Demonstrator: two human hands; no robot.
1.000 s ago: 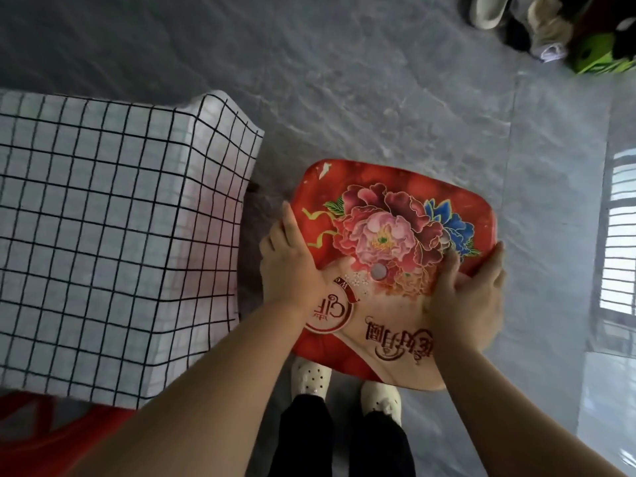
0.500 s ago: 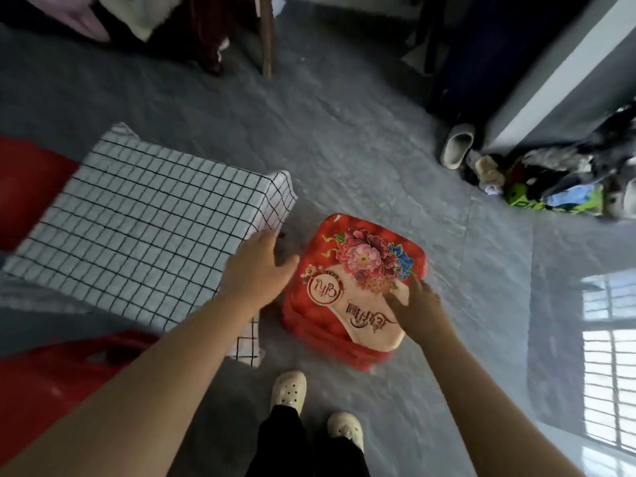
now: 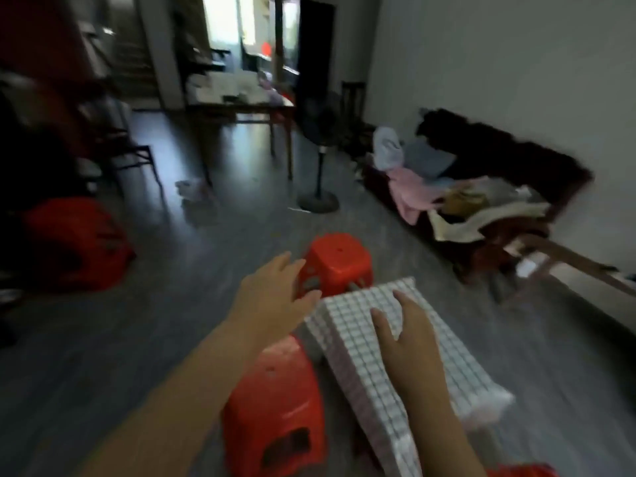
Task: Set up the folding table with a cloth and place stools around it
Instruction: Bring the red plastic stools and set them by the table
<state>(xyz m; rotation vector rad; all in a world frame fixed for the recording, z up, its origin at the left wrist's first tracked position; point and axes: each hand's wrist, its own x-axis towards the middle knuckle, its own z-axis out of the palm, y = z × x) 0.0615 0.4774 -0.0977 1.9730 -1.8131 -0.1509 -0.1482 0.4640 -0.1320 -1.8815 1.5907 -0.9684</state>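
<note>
I see both hands out in front of me, empty, fingers spread. The left hand (image 3: 275,297) hovers over the gap between two red stools, and the right hand (image 3: 404,333) sits above the near-left part of the checked cloth (image 3: 430,356) — whether the palm touches it I cannot tell through the blur.

The cloth-covered surface (image 3: 361,390) runs its long axis from far-left to near-right, directly under my right arm. The far stool (image 3: 339,261) stands just beyond the surface's far end, close ahead of my left fingertips; the near stool (image 3: 273,407) sits against the surface's left side, beneath my left forearm. A sliver of red at the bottom right edge (image 3: 523,471) may be another stool. So the left hand is nearer both clear stools, and I judge any nudge of the far one would fall to it. A further red stack (image 3: 77,242) waits well apart at the far left.

Half a second ago I was looking down at a flower-printed stool top beside my feet, right hand on it. Now the view has swung up across the room, that stool is out of sight, and both hands have let go.
</note>
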